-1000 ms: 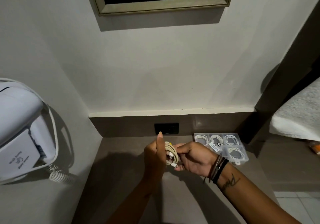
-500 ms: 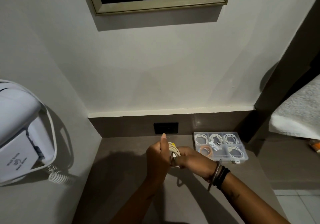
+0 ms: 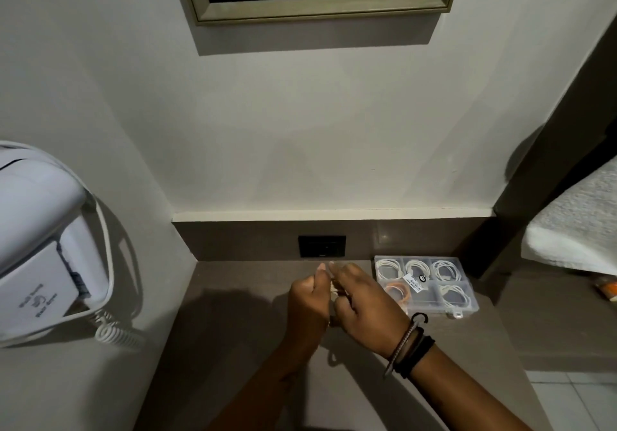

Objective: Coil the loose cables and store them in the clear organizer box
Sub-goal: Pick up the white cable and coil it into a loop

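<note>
right hand [image 3: 362, 300] now covering cable [image 3: 333, 288]

Grey-brown counter [image 3: 233, 347] in wall recess. Clear organizer box [image 3: 430, 303] rests near back right corner, lid shut, 6 compartments, coiled white cables in 4, orange coil in 1.

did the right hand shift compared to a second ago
Yes. Judged against the clear organizer box, the right hand has rolled palm-down over the cable, and its wrist now overlaps the box's near-left corner.
</note>
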{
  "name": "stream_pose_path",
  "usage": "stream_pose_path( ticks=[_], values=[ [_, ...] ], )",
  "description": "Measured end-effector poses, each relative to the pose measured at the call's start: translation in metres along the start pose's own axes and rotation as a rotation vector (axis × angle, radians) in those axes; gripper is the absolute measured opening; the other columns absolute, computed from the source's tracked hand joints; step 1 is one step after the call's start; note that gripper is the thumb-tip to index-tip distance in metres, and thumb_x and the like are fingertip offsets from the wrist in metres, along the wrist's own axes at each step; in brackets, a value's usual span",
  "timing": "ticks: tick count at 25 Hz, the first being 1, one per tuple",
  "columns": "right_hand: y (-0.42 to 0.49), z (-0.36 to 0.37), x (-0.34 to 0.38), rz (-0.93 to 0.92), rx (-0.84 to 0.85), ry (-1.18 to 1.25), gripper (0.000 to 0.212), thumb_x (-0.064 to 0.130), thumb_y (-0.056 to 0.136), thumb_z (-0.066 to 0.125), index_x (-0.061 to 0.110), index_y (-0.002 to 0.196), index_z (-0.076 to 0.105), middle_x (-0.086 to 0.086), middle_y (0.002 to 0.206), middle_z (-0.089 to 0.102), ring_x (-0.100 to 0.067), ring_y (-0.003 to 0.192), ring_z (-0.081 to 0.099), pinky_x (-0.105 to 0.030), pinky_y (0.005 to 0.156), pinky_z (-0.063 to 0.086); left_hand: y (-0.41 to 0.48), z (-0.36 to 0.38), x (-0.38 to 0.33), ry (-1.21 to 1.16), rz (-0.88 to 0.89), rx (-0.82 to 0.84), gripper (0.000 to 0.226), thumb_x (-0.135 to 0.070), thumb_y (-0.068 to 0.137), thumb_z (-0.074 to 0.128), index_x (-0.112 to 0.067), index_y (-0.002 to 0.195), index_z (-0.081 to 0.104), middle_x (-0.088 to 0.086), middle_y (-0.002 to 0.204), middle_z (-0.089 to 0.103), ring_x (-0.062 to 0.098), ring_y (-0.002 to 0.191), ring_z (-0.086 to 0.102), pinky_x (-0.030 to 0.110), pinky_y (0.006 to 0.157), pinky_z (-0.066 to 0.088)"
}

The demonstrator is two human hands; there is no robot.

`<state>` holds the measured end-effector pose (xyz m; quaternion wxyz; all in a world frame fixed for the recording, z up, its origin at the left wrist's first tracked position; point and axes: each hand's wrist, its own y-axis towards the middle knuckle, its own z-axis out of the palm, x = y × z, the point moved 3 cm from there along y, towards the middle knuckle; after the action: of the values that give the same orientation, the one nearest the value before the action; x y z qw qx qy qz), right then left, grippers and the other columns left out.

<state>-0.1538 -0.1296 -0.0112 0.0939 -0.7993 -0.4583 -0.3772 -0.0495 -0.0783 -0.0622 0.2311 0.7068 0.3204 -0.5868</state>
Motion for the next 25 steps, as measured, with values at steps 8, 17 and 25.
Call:
stream_pose_path(
  ticks=[8,17,25],
  values=[
    [0.000,-0.007,-0.016,0.306,-0.057,0.509,0.026,0.006,0.094,0.055,0.008,0.117,0.066,-0.010,0.102,0.071,-0.013,0.084,0.069,-0.022,0.065,0.059,0.002,-0.010,-0.002,-0.044,0.030,-0.049,0.058,-0.033,0.098,0.049,0.006,0.055,0.050,0.017,0.048,0.051,0.020,0.048,0.049,0.041,0.049,0.042],
    [0.007,-0.002,-0.020,0.405,0.208,0.678,0.014,-0.004,0.087,0.059,-0.005,0.087,0.072,-0.011,0.068,0.067,-0.012,0.053,0.056,-0.017,0.048,0.046,-0.002,-0.010,-0.011,-0.008,0.177,0.029,0.056,-0.029,0.097,0.050,-0.007,0.046,0.049,0.013,0.042,0.051,0.028,0.040,0.050,0.037,0.044,0.044],
    [-0.005,0.011,-0.026,0.761,0.494,1.155,0.030,0.029,0.085,0.043,0.011,0.094,0.066,-0.009,0.086,0.065,-0.018,0.075,0.059,-0.033,0.070,0.044,-0.002,-0.015,0.001,0.046,0.117,0.097,0.055,-0.023,0.097,0.053,-0.015,0.044,0.044,0.002,0.040,0.047,0.014,0.040,0.047,0.025,0.047,0.040]
  ],
)
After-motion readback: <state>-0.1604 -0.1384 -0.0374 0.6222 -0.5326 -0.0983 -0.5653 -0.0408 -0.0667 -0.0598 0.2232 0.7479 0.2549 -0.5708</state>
